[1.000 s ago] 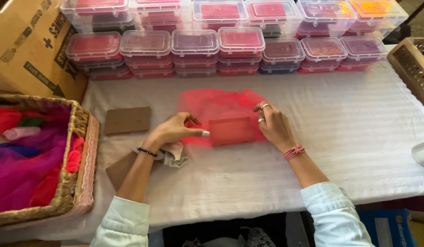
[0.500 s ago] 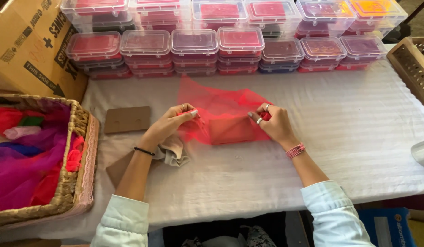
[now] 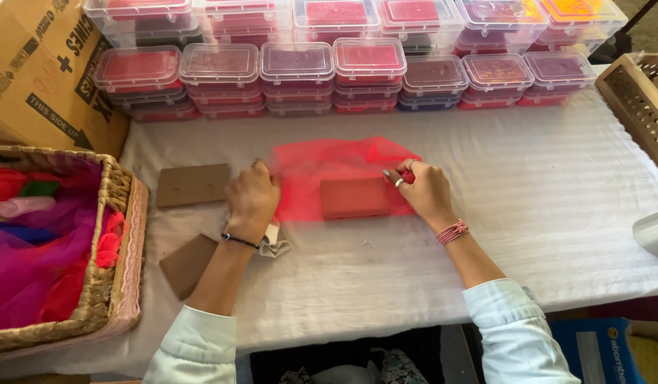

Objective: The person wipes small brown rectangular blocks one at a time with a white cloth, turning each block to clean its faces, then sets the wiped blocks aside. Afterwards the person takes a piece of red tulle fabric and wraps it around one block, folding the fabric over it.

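A sheer red net cloth [image 3: 329, 165] lies spread on the white table cover [image 3: 542, 192], with a flat brown card piece [image 3: 355, 198] under or inside it. My left hand [image 3: 252, 200] pinches the cloth's left edge. My right hand [image 3: 423, 190], with rings and a pink wrist cord, grips the cloth's right edge beside the card. A small pale cloth scrap [image 3: 275, 240] lies under my left wrist.
Two more brown card pieces [image 3: 192, 184] [image 3: 187, 264] lie to the left. A wicker basket [image 3: 110, 277] with coloured net cloths sits at far left, a cardboard box [image 3: 45, 78] behind it. Several stacked clear lidded boxes [image 3: 371, 67] line the back. A wooden crate [image 3: 638, 114] stands at right.
The red cloth was lifted and bunched half a second ago; now it is pulled flat and wider over the card, my hands apart at its two sides.
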